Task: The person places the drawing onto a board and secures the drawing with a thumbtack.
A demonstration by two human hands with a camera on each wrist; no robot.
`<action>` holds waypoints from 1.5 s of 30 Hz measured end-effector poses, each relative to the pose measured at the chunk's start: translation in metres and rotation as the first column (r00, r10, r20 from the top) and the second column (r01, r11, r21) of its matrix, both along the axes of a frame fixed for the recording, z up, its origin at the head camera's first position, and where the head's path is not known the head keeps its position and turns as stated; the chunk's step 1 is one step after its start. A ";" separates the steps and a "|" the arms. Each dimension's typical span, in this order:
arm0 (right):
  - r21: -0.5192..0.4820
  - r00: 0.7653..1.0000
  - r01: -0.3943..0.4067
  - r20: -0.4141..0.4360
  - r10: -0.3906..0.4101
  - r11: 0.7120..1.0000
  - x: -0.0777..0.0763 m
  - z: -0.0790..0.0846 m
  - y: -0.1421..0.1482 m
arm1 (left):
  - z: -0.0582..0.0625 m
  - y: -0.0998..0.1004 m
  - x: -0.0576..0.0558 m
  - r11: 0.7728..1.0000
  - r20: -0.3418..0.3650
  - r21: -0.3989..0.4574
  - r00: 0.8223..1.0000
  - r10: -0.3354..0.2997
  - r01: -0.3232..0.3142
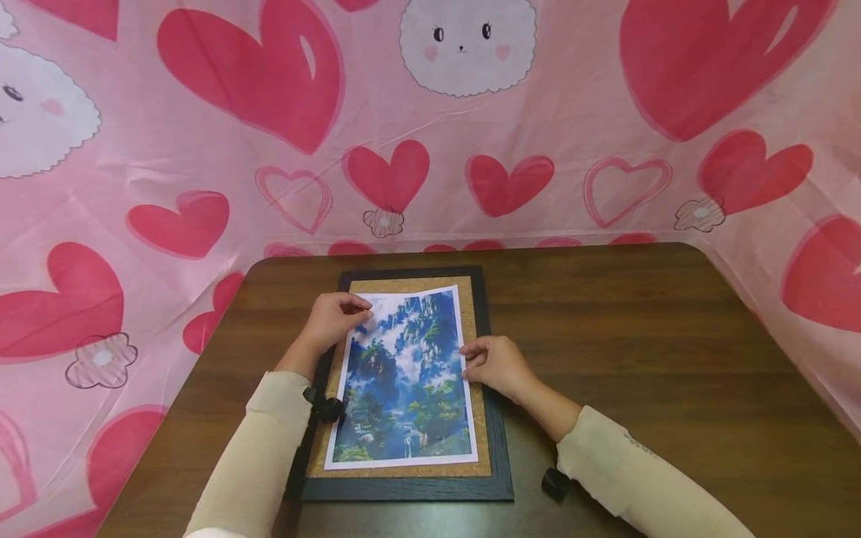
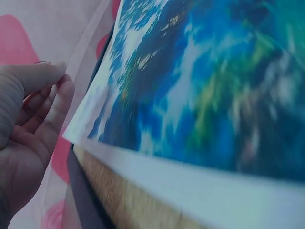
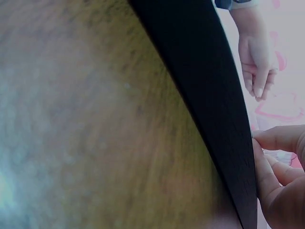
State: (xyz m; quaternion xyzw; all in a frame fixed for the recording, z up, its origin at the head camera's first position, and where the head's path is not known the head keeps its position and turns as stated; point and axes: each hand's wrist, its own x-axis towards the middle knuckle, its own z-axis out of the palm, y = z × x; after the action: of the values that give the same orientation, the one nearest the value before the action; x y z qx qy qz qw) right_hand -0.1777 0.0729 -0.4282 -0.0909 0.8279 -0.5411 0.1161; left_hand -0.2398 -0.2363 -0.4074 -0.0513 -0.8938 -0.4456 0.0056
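Observation:
A mountain landscape print (image 1: 403, 373) with white margins lies slightly askew on a cork board (image 1: 397, 473) framed in black (image 1: 417, 489). By its top left corner is my left hand (image 1: 329, 321); in the left wrist view a gap shows between the fingertips and the print's white corner (image 2: 72, 133), with nothing visible between thumb and forefinger. My right hand (image 1: 498, 366) reaches over the frame's right side. Its fingertips are at the print's right edge, spread apart. In the right wrist view the black frame (image 3: 200, 81) hides part of these fingertips.
The board lies on a dark wooden table (image 1: 605, 336), more of which extends to the right. A pink cloth (image 1: 572, 82) with hearts hangs behind and at both sides. Small black cameras (image 1: 329, 409) are worn at the wrists.

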 end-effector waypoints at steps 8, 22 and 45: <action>-0.019 1.000 -0.009 0.009 0.009 1.000 0.000 0.000 0.000 | -0.002 0.014 -0.013 1.000 0.035 0.009 0.999 0.004 -0.004; 0.010 1.000 0.011 0.014 -0.011 1.000 0.001 0.002 0.000 | -0.013 0.046 -0.036 0.999 0.097 0.019 0.994 0.043 -0.045; 0.029 1.000 -0.004 0.016 0.003 1.000 0.001 0.003 0.000 | -0.030 0.064 -0.044 0.995 -0.026 -0.079 0.998 0.058 -0.060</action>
State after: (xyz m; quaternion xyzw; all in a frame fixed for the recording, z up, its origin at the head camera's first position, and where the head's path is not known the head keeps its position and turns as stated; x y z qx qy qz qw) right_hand -0.1764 0.0727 -0.4254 -0.0865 0.8345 -0.5297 0.1248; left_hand -0.2841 -0.1721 -0.4376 -0.0305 -0.9119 -0.4084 0.0274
